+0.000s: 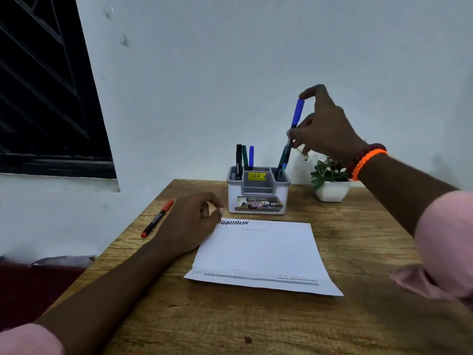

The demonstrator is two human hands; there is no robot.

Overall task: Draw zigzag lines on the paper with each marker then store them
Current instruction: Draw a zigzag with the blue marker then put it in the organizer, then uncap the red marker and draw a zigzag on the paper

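**Blue marker at the holder's right slot**

Here the right hand (323, 124) is pinched on a slim blue-capped marker (297, 116), fingertip on the cap's top and thumb lower on the barrel, with the marker's lower end down at the right compartment of the white-and-grey plastic desk organiser (258, 193). Whether it is being lifted out or set in cannot be told from this view. Either way, the move wants a straight run along the marker's own tilt, so it does not snag the dark green pen (281, 160) leaning beside it in that slot.

The left hand (190, 221) rests on the wooden table (358, 252), fingers loosely curled and holding nothing, touching the far-left corner of the white paper sheet (258, 254), which should keep it from sliding. One black zigzag line (234, 222) runs along the sheet's far edge, with a fainter scribble beneath, so most markers seem undrawn.

A red-capped marker (157, 219) lies on the table left of that hand. Three more pens (244, 160) stand in the organiser's left compartment. A small potted plant in a white pot (330, 180) sits just right of the organiser, under the wrist, and could be brushed.
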